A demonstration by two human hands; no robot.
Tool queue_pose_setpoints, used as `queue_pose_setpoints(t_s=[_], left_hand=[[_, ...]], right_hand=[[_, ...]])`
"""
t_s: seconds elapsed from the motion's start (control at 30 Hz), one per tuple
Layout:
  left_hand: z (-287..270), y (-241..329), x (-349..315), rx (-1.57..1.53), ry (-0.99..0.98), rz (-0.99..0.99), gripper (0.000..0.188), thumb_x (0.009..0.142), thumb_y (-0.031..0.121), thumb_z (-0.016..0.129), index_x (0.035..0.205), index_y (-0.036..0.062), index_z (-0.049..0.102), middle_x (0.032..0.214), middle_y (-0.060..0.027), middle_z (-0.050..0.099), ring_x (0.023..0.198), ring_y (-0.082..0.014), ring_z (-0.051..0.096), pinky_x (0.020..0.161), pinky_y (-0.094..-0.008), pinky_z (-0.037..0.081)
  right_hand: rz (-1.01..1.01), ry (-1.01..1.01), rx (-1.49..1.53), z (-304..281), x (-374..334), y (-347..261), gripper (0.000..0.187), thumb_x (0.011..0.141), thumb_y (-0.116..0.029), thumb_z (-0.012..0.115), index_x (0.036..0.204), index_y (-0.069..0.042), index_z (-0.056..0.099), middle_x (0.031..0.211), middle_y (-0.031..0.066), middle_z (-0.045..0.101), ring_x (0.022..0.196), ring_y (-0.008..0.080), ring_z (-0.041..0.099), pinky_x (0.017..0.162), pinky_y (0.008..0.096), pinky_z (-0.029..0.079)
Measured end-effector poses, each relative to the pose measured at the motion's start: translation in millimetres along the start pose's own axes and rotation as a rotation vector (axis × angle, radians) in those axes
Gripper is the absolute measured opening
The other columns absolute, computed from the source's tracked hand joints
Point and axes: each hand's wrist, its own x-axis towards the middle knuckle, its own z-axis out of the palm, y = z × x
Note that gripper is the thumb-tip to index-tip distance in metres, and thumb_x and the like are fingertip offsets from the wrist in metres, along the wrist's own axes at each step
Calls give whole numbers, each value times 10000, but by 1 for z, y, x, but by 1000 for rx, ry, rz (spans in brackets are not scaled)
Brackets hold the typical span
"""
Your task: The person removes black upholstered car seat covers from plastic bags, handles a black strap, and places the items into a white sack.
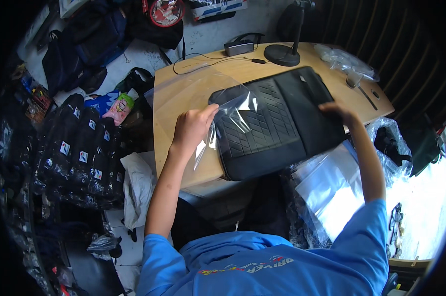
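A flat black laptop bag point(309, 116) with a quilted, slanting pattern on one part lies tilted across the table's front edge. Its left end is partly covered by a clear plastic bag point(188, 96), which spreads out over the table to the left. My left hand point(196, 123) pinches the plastic at its glossy edge, beside the laptop bag's left side. At the opposite end, my right hand point(338, 111) is closed on the laptop bag's right edge; some of its fingers are hidden or blurred.
The wooden table point(176, 148) carries a lamp stand point(282, 55), a grey box point(239, 47), a cable and crumpled plastic point(346, 61) at the back. Wrapped black bags point(80, 148) are piled at left. Clear plastic sheets point(331, 187) lie by my right arm.
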Motion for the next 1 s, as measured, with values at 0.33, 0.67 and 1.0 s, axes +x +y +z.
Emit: queue_pose_setpoints(t_s=[0.33,0.67,1.0], left_hand=[[11,4,2,-30,-53,-63,133,833,187,610,899,84,663,670,-153,614,607,-320,612,535,-377,484],[28,18,-17,-79,-96,46,125,826,182,584,891,107,661,631,-144,612,582,-313,616,539,-395,502],[22,32,-35,-244,-293,51,219,808,111,607,1023,87,641,890,-139,655,751,-298,635,657,-358,505]], right_hand=[[-17,307,485,9,-219,77,563,629,-102,546,1159,74,476,956,167,607,832,241,632,776,331,530],[21,375,744,62,-253,96,416,637,-94,504,1020,66,537,804,140,615,700,220,635,693,316,548],[90,346,881,87,-210,147,288,739,-190,566,877,55,628,786,144,660,630,221,647,622,279,549]])
